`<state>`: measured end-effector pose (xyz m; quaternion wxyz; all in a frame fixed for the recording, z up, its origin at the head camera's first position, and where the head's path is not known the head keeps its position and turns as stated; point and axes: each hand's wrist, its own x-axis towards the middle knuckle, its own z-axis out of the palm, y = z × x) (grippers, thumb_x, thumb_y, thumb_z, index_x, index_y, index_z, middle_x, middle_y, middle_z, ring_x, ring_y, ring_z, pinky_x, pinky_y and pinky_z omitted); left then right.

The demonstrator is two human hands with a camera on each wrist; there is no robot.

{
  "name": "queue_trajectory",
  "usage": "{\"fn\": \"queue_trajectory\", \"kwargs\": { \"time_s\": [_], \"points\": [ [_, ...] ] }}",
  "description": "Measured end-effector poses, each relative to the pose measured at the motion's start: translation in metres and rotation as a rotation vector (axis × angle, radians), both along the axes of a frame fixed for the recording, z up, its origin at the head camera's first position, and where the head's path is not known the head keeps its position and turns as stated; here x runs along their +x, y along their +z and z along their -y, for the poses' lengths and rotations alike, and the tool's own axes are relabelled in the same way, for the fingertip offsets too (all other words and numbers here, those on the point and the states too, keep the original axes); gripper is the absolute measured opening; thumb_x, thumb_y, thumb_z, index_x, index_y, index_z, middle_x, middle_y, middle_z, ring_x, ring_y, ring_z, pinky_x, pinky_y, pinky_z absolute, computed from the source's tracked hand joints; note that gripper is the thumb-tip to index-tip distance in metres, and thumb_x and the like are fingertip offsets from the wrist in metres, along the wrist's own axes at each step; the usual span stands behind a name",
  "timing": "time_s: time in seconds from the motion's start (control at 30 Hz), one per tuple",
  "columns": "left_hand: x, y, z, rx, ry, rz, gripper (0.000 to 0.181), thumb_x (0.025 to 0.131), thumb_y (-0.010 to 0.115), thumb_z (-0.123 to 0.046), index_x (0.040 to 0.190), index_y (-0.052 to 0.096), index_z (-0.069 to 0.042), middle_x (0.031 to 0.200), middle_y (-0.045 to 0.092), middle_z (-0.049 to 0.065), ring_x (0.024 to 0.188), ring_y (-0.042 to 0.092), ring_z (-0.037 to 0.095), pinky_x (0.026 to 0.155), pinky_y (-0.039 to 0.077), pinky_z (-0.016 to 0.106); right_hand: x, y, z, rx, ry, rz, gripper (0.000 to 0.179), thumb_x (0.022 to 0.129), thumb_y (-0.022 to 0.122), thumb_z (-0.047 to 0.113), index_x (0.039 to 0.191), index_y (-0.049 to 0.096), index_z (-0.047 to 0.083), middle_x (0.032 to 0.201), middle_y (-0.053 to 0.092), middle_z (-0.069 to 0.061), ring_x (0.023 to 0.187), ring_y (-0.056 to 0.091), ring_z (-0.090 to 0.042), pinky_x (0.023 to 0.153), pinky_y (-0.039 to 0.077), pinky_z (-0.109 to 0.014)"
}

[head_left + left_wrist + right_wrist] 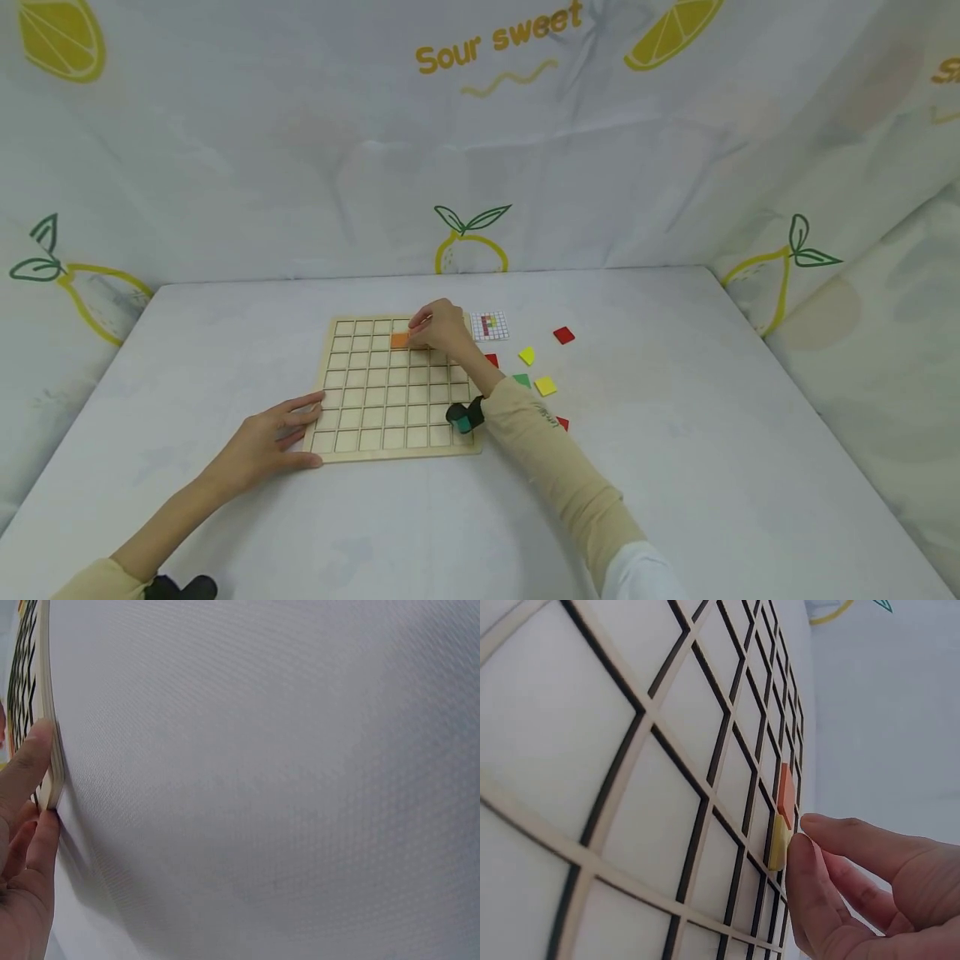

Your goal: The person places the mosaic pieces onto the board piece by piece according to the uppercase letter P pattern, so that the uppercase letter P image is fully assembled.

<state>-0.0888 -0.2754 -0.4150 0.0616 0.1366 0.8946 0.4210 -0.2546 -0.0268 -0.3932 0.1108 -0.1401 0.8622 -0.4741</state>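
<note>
Hanging in soft wrinkles, a white fabric backdrop is bearing lemon prints behind the table, which is wearing a finely woven white cloth. On it a square grid board of pale, layered wood is lying flat, its thin raised slats framing rows of squarish cells. The left hand is holding the board's near left corner, thumb pressing the front edge, fingers resting along the side. The right hand is reaching over the far rows. Beside the far right corner, a small gridded card is lying. In a far-row cell an orange tile is sitting, and the right grip is pinching the edge of a yellow tile just beside it. Rightward, smooth red squares, a yellow square and a rounded yellow wedge are lying scattered.
</note>
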Motion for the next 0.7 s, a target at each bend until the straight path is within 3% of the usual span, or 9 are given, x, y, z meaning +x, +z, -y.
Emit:
{"fn": "queue_trajectory", "kwargs": {
  "time_s": [0.1,0.17,0.4,0.7],
  "points": [
    [-0.001,0.001,-0.001,-0.014,0.007,0.0,0.075,0.067,0.084,-0.01,0.128,0.05,0.016,0.144,0.042,0.023,0.122,0.048,0.041,0.092,0.054,0.028,-0.002,0.0,-0.006,-0.036,-0.025,0.038,0.017,0.078,0.076,0.0,0.094,0.072,-0.003,0.087,0.073,-0.014,0.079,0.068,-0.021,0.07,0.058,-0.022],
    [-0.001,0.002,-0.002,-0.022,0.012,0.004,0.075,0.067,0.084,-0.01,0.128,0.049,0.016,0.144,0.041,0.023,0.121,0.049,0.04,0.092,0.054,0.028,-0.003,0.0,-0.011,-0.077,-0.037,0.079,0.018,0.08,0.074,0.0,0.098,0.071,-0.003,0.091,0.072,-0.014,0.077,0.067,-0.019,0.066,0.059,-0.02],
    [0.0,0.003,-0.003,-0.048,0.029,0.016,0.076,0.066,0.085,-0.011,0.129,0.049,0.015,0.145,0.041,0.022,0.122,0.049,0.039,0.092,0.054,0.027,-0.002,0.003,-0.034,-0.302,-0.06,0.284,0.028,0.084,0.069,-0.005,0.111,0.064,-0.009,0.101,0.067,-0.019,0.077,0.065,-0.013,0.082,0.061,-0.031],
    [0.001,0.0,-0.002,-0.027,0.018,0.01,0.077,0.066,0.085,-0.011,0.129,0.049,0.016,0.145,0.041,0.022,0.123,0.046,0.041,0.092,0.053,0.025,-0.003,0.004,-0.079,-0.316,-0.101,0.316,0.032,0.088,0.065,-0.005,0.119,0.06,-0.009,0.116,0.062,-0.024,0.087,0.064,-0.015,0.087,0.059,-0.032]
  ]
}}
